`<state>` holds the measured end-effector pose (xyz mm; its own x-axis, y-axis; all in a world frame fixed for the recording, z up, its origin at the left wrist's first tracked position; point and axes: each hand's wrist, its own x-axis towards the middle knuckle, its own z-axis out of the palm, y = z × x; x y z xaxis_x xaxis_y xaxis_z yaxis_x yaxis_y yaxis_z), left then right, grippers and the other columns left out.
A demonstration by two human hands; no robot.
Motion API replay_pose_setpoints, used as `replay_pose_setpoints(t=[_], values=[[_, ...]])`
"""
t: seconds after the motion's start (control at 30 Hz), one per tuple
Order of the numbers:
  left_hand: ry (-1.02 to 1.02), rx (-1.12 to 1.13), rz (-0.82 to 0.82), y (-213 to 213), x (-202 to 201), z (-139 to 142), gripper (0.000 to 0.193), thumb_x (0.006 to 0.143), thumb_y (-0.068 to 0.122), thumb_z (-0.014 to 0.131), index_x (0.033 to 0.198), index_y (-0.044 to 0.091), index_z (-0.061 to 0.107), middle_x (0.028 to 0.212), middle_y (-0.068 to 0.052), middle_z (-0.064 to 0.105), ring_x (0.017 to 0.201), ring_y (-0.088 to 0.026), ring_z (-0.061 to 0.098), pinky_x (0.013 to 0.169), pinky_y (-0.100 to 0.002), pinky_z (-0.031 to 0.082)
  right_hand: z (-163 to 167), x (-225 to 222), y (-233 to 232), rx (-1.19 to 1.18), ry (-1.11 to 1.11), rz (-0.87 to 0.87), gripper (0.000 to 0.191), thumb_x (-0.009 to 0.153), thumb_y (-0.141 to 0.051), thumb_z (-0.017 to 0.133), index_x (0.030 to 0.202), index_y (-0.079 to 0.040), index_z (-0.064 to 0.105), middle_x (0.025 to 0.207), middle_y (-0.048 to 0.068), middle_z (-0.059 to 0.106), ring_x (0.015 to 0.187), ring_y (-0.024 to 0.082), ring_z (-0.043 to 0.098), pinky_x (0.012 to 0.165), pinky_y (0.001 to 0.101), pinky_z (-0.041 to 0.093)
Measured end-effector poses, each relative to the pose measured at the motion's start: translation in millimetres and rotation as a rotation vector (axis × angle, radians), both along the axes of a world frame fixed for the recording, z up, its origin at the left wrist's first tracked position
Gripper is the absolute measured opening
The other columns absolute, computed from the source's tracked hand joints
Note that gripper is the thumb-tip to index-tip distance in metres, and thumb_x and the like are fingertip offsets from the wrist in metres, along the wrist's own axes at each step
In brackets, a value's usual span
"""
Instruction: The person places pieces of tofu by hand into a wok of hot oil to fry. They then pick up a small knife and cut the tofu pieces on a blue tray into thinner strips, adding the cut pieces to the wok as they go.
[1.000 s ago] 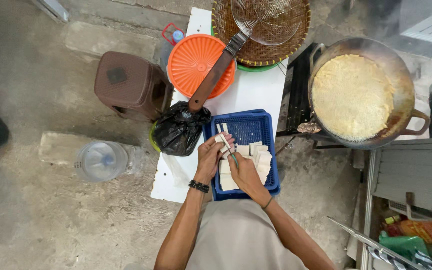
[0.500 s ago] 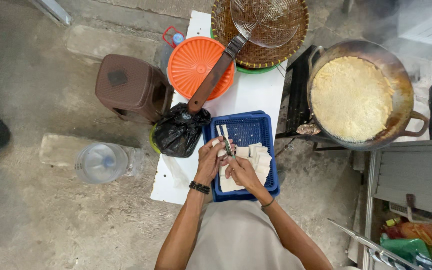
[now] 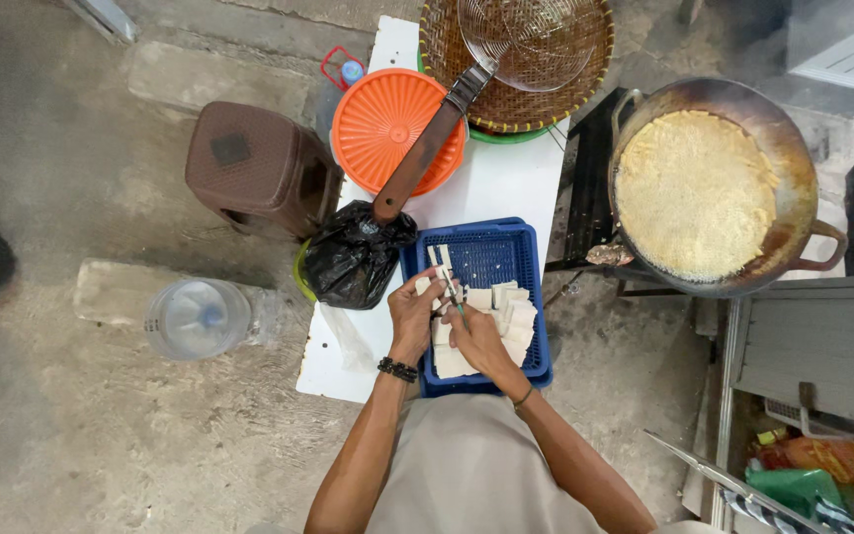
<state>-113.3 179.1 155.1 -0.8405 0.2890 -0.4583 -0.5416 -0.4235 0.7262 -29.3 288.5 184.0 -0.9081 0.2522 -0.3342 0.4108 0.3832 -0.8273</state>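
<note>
Pale strips (image 3: 441, 265), thin and whitish, now stand a little higher over the blue basket (image 3: 486, 247) on the white tabletop (image 3: 506, 183) than a moment earlier. The left hand (image 3: 415, 311) grips them in closed fingers; the right hand (image 3: 476, 336) pinches a thin blade against them, so cutting continues.

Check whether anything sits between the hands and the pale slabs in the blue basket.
Nothing visible does. The left hand and right hand are already on the pale slabs over the blue basket; the black bag lies off to the left.
</note>
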Motion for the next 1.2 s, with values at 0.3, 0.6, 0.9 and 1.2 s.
replay_pose_setpoints(t=[0.3, 0.6, 0.9, 1.2], values=[[-0.025, -0.177, -0.067, 1, -3, -19, 0.036, 0.089, -0.001, 0.065, 0.125, -0.009, 0.069, 0.097, -0.014, 0.075, 0.073, -0.014, 0.071, 0.068, -0.028, 0.061, -8, -11, 7, 0.080, 0.121, -0.253, 0.031, 0.096, -0.030, 0.062, 0.098, 0.000, 0.072, 0.066, 0.009, 0.067, 0.061, 0.020, 0.066, 0.059, 0.0360, 0.051], [0.252, -0.712, -0.148, 0, 0, -45, 0.035, 0.100, 0.016, 0.069, 0.129, -0.004, 0.067, 0.091, -0.010, 0.075, 0.071, -0.011, 0.062, 0.066, -0.027, 0.053, -60, -63, 19, 0.107, 0.028, -0.308, 0.027, 0.083, -0.022, 0.079, 0.099, 0.000, 0.073, 0.076, 0.012, 0.073, 0.068, 0.027, 0.073, 0.064, 0.0364, 0.057], [0.023, -0.010, -0.034, -24, -6, -65, 0.042, 0.101, 0.009, 0.052, 0.140, -0.006, 0.050, 0.126, -0.018, 0.068, 0.110, -0.024, 0.071, 0.095, -0.033, 0.060, -50, -58, 16, 0.306, 0.357, -0.197, 0.033, 0.089, -0.023, 0.073, 0.110, 0.003, 0.068, 0.096, 0.026, 0.073, 0.087, 0.041, 0.072, 0.074, 0.0435, 0.056], [-0.002, 0.128, -0.191, -15, -14, -21, 0.043, 0.102, 0.005, 0.052, 0.142, -0.008, 0.049, 0.134, -0.020, 0.065, 0.121, -0.027, 0.066, 0.104, -0.038, 0.056, 33, -5, -6, 0.072, 0.123, 0.022, 0.026, 0.101, -0.021, 0.054, 0.102, 0.002, 0.064, 0.067, 0.020, 0.067, 0.062, 0.036, 0.070, 0.060, 0.0451, 0.052]])
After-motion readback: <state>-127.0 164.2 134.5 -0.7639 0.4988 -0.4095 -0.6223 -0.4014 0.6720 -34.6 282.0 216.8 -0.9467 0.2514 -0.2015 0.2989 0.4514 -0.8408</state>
